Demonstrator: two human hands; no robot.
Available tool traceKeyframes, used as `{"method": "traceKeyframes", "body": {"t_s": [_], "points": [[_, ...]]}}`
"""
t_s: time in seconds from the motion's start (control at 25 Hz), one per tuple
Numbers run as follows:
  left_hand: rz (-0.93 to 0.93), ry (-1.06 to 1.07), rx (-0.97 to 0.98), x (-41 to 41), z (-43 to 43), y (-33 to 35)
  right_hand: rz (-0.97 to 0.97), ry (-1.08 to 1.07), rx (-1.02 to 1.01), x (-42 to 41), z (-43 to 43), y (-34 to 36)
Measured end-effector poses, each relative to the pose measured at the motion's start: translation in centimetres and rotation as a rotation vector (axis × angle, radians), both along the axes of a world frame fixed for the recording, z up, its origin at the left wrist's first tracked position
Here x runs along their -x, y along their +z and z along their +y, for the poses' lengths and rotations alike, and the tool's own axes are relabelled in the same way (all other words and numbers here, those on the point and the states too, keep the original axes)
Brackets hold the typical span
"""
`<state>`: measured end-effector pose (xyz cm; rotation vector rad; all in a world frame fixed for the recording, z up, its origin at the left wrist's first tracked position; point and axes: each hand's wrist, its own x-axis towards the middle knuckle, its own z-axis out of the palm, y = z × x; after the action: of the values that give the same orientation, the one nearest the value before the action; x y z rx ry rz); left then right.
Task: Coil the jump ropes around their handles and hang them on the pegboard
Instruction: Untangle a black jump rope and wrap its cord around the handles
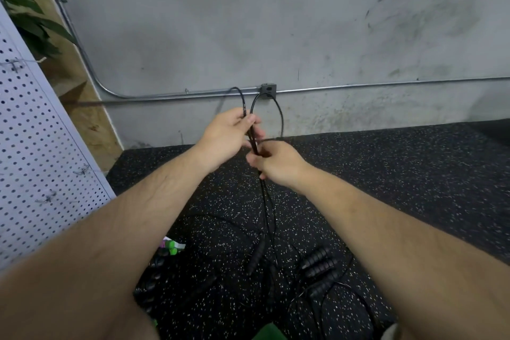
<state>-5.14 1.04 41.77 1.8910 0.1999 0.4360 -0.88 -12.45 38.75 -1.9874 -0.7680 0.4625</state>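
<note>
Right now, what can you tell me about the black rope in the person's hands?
The rope is a thin black cord, smooth and glossy-looking. Both hands pinch it: the left hand higher, the right hand just below. Above the left hand it arcs into loops before the grey wall. Below the right hand, strands hang toward the speckled floor, among other ropes.

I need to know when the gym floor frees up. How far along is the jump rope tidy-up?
Early. Nothing looks done: the pegboard hooks in view hang bare. In hand: the left hand and right hand pinch one black rope that loops above them and trails to the floor. Left: several black handles and loose cords lie on the mat, uncoiled.
</note>
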Motion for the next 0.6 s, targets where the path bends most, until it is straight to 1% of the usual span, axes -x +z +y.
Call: {"method": "traceKeyframes", "body": {"t_s": [0.08,0.12,0.16,0.2,0.28,0.32,0.36,0.52,0.56,0.6], "points": [[-0.027,-0.062,0.109,0.3,0.4,0.1,-0.027,-0.078,-0.039,-0.3,-0.5,0.8],[-0.007,-0.144,0.189,0.5,0.7,0.0,-0.041,-0.106,-0.070,-0.7,-0.7,1.3],[0.053,-0.233,0.216,0.7,1.1,-0.5,-0.054,-0.136,-0.120,-1.0,-0.9,2.1],[0.140,-0.316,0.153,1.0,1.1,-1.2,-0.055,-0.168,-0.193,-1.3,-1.0,2.8],[0.291,-0.401,-0.103,1.3,0.7,-3.2,-0.025,-0.219,-0.356,-1.8,-0.9,4.1],[0.309,-0.383,-0.197,1.2,0.3,-3.9,-0.010,-0.233,-0.405,-2.0,-0.8,4.5],[0.293,-0.332,-0.219,1.0,-0.2,-4.2,0.003,-0.239,-0.437,-2.1,-0.6,4.7],[0.192,-0.151,-0.146,0.3,-0.9,-3.1,0.096,-0.269,-0.566,-2.6,-0.8,4.8],[0.148,-0.112,-0.143,0.1,-0.8,-2.6,0.131,-0.262,-0.555,-2.7,-1.1,4.6],[0.090,-0.073,-0.117,0.0,-0.8,-1.9,0.148,-0.230,-0.468,-2.5,-1.6,4.2]]}}
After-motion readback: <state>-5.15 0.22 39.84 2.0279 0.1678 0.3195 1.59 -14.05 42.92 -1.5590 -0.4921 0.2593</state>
